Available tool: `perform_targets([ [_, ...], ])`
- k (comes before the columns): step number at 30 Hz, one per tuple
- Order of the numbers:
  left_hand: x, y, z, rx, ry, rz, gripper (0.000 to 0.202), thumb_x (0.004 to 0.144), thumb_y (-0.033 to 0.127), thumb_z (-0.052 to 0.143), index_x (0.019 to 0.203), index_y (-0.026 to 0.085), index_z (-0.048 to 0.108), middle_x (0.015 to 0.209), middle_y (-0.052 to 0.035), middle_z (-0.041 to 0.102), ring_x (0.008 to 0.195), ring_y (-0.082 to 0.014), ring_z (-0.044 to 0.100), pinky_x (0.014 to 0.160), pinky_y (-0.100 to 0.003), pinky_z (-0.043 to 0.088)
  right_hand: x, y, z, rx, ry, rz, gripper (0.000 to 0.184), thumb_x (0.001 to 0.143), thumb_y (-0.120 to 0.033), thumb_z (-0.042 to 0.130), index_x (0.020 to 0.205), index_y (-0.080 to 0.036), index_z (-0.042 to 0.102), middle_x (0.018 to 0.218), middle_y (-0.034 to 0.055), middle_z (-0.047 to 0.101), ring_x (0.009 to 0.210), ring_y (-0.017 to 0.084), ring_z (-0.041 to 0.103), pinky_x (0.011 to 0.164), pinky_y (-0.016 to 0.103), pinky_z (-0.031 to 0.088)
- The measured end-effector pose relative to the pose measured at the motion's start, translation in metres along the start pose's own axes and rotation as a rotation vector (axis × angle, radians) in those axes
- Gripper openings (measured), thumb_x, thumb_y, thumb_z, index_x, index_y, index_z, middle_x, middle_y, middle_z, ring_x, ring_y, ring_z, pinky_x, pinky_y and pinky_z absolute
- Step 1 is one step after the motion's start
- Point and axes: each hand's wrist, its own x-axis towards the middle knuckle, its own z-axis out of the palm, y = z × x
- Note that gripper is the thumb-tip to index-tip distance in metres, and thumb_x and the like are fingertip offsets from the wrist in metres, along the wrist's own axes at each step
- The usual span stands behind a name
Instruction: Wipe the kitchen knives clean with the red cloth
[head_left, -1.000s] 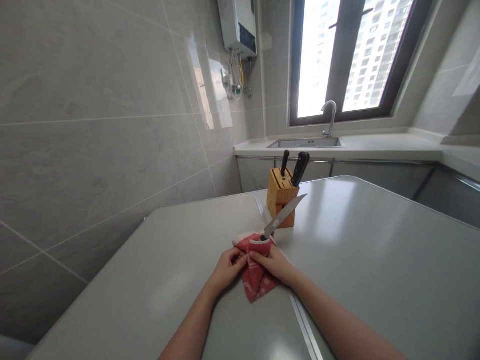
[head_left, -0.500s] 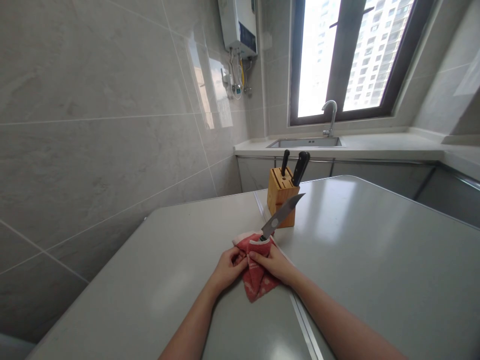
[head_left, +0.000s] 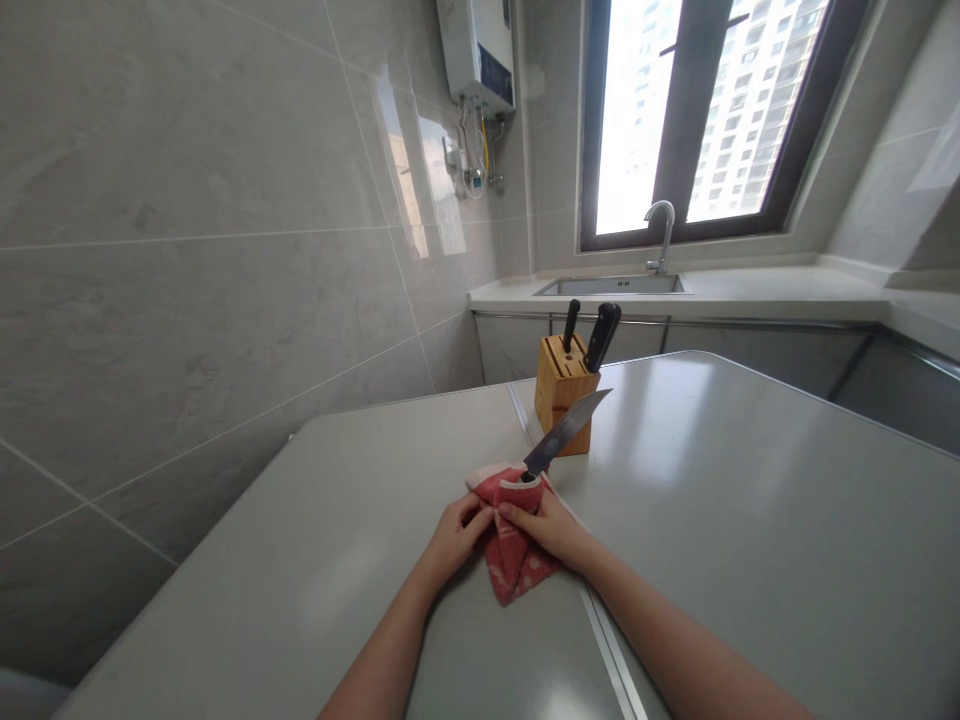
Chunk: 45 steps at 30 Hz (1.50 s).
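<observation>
A red cloth (head_left: 511, 560) with a pale border is bunched around the handle end of a kitchen knife (head_left: 564, 433). The blade sticks out of the cloth up and to the right, its tip passing in front of a wooden knife block (head_left: 553, 400). My left hand (head_left: 459, 535) pinches the cloth's left side between thumb and fingers. On the other side, my right hand (head_left: 546, 525) is closed around the cloth with the handle inside, thumb lying on top. Most of the handle and several of my fingers are hidden by the fabric.
Black-handled knives (head_left: 602, 338) stand in the block's slots. The block rests on a pale glossy table (head_left: 360, 500) with a metal seam strip (head_left: 611, 640). Behind are a counter with a sink (head_left: 611, 286), a faucet (head_left: 661, 235) and a window; a tiled wall (head_left: 225, 300) rises at left.
The knife blade has turned slightly, and its face now looks darker. My left fingers have shifted a little on the cloth; the right hand stays in place.
</observation>
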Motion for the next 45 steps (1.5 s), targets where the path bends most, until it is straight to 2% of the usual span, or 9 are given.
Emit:
perform_targets([
  [3, 0.0, 0.0, 0.001, -0.013, 0.023, -0.03, 0.037, 0.084, 0.043, 0.047, 0.074, 0.011, 0.062, 0.074, -0.0047, 0.063, 0.072, -0.0173, 0.052, 0.069, -0.026, 0.04, 0.0, 0.0, 0.0, -0.009, 0.011, 0.009, 0.026, 0.075, -0.04, 0.063, 0.089, -0.019, 0.069, 0.09, 0.0043, 0.07, 0.09, 0.024, 0.062, 0.086, 0.038, 0.048],
  [11, -0.001, 0.002, 0.003, -0.019, 0.003, -0.09, 0.047, 0.086, 0.047, 0.041, 0.059, 0.012, 0.058, 0.061, -0.0022, 0.06, 0.062, -0.0151, 0.053, 0.062, -0.024, 0.04, -0.001, 0.004, 0.001, 0.032, 0.006, 0.029, 0.026, 0.074, -0.039, 0.064, 0.088, -0.018, 0.068, 0.092, 0.0038, 0.071, 0.089, 0.023, 0.063, 0.085, 0.037, 0.048],
  [21, 0.001, -0.003, 0.0, -0.063, -0.029, -0.063, 0.05, 0.083, 0.053, 0.047, 0.064, 0.011, 0.063, 0.062, -0.0026, 0.061, 0.061, -0.0146, 0.051, 0.06, -0.024, 0.038, 0.0, 0.002, -0.001, -0.009, 0.015, 0.006, 0.026, 0.075, -0.039, 0.063, 0.09, -0.019, 0.067, 0.094, 0.0048, 0.07, 0.091, 0.023, 0.062, 0.087, 0.039, 0.048],
  [35, 0.001, -0.004, -0.001, -0.068, -0.038, -0.048, 0.047, 0.084, 0.05, 0.048, 0.068, 0.009, 0.065, 0.066, -0.0046, 0.065, 0.064, -0.0158, 0.054, 0.063, -0.025, 0.041, 0.0, -0.001, 0.0, -0.028, 0.052, -0.002, 0.027, 0.075, -0.04, 0.063, 0.091, -0.019, 0.066, 0.094, 0.0051, 0.068, 0.092, 0.023, 0.061, 0.091, 0.041, 0.045],
  [45, 0.001, -0.008, -0.002, 0.01, -0.025, -0.044, 0.043, 0.084, 0.047, 0.05, 0.074, 0.008, 0.066, 0.071, -0.0048, 0.065, 0.066, -0.0156, 0.053, 0.064, -0.025, 0.041, 0.0, 0.003, 0.0, -0.037, 0.048, -0.006, 0.027, 0.077, -0.04, 0.06, 0.092, -0.018, 0.064, 0.095, 0.0057, 0.068, 0.093, 0.022, 0.06, 0.091, 0.04, 0.044],
])
